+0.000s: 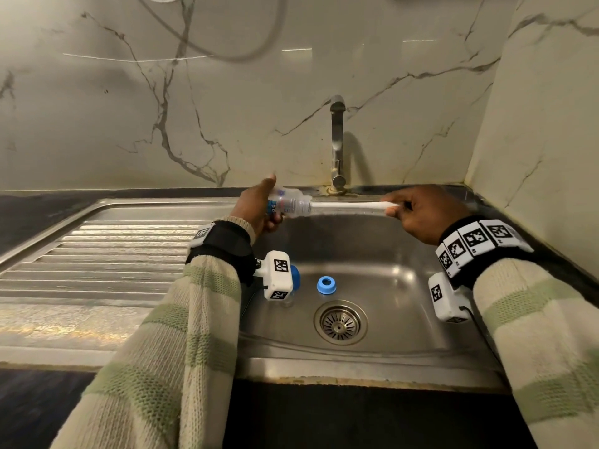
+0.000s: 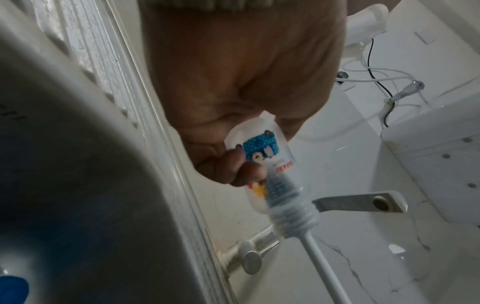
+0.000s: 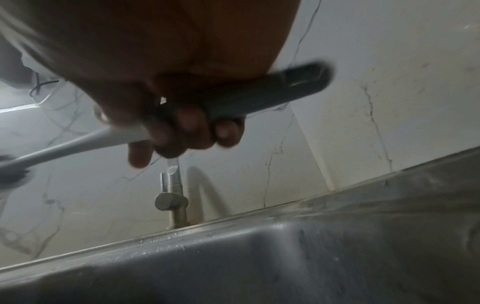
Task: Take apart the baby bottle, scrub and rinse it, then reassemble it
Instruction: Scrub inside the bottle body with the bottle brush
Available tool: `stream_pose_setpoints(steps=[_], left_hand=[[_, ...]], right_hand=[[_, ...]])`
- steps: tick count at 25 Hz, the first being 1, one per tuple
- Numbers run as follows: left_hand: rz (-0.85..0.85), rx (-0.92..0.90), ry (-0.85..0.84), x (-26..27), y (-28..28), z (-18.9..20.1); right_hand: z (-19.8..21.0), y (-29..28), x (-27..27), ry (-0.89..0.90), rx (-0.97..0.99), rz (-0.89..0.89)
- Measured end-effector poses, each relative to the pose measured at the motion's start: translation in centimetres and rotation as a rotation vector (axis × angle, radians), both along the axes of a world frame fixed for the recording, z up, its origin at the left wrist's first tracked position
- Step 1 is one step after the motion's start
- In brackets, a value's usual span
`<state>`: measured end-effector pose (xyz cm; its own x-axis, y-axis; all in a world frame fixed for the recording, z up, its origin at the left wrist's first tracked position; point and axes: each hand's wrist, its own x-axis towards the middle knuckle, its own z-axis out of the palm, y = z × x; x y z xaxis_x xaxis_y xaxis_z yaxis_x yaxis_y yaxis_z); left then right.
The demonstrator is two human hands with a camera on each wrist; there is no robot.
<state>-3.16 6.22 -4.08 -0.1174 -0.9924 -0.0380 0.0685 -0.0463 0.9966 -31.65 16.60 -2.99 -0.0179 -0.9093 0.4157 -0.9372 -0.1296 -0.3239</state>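
- Marble-tiled wall behind a steel sink (image 1: 405,254), with a tap (image 1: 337,140) at its back rim.
- Left hand (image 1: 256,205): fingers (image 2: 249,170) wrapped around the baby bottle (image 1: 288,204), held sideways over the basin.
- Right hand (image 1: 424,215): fingers (image 3: 187,127) clamped on the bottle brush (image 1: 350,205), its head inside the bottle.
- Blue ring (image 1: 326,284) lies on the basin floor near the drain (image 1: 340,322).

We see a clear baby bottle (image 2: 262,162) printed with a blue, white-dotted cartoon figure, red lettering and a touch of yellow. The bottle brush (image 1: 350,205) has a white stem, pale ribbed bristles and a grey handle end (image 3: 280,90). On the floor of the silver steel sink (image 1: 405,286) we see a bright blue ring (image 1: 326,285). Our sleeves (image 1: 168,351) are cream knit with pale green stripes. Black wristbands (image 1: 227,244) carry white blocks with black-and-white square codes. The wall (image 1: 129,108) is cream marble with grey veins; the tap (image 1: 337,140) is brushed silver.
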Motion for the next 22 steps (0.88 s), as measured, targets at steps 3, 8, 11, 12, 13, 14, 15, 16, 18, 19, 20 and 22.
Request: stream_pose_setpoints(steps=[3,8,11,12,13,14,15,16,18,19,20,22], left_hand=[[0.087,-0.218,-0.012,-0.3,-0.5,0.5],[0.44,-0.368,-0.373,-0.7,-0.5,1.0],[0.37,-0.073,-0.153,0.0,-0.9,1.2],[0.315,0.05,-0.066,0.3,-0.7,1.1],[0.286,0.115,-0.032,0.6,-0.7,1.0],[0.286,0.129,-0.04,0.7,-0.8,1.0],[0.311,0.107,-0.076,0.6,-0.7,1.0],[0.357,0.053,-0.126,0.6,-0.6,1.3],[0.435,-0.173,-0.198,0.4,-0.6,1.9],[0.435,-0.311,-0.197,0.3,-0.7,1.9],[0.42,-0.431,-0.193,0.3,-0.7,1.9],[0.391,-0.577,-0.227,0.5,-0.8,1.7]], right_hand=[[0.1,-0.3,0.9,-0.08,0.221,0.031],[0.6,0.2,0.8,0.056,0.039,0.022],[1.1,-0.2,0.8,0.247,-0.13,-0.027],[1.1,-0.2,0.9,0.301,-0.161,-0.028],[1.2,-0.3,1.0,0.341,-0.192,-0.03],[1.4,-0.3,1.0,0.367,-0.21,-0.042],[1.5,-0.2,1.1,0.378,-0.224,-0.05],[1.6,0.0,1.3,0.371,-0.229,-0.059],[1.8,0.5,1.7,0.282,-0.205,-0.054],[1.9,0.9,1.9,0.199,-0.162,-0.039],[1.9,1.1,2.0,0.13,-0.093,-0.021],[1.7,1.3,2.1,0.053,0.061,0.001]])
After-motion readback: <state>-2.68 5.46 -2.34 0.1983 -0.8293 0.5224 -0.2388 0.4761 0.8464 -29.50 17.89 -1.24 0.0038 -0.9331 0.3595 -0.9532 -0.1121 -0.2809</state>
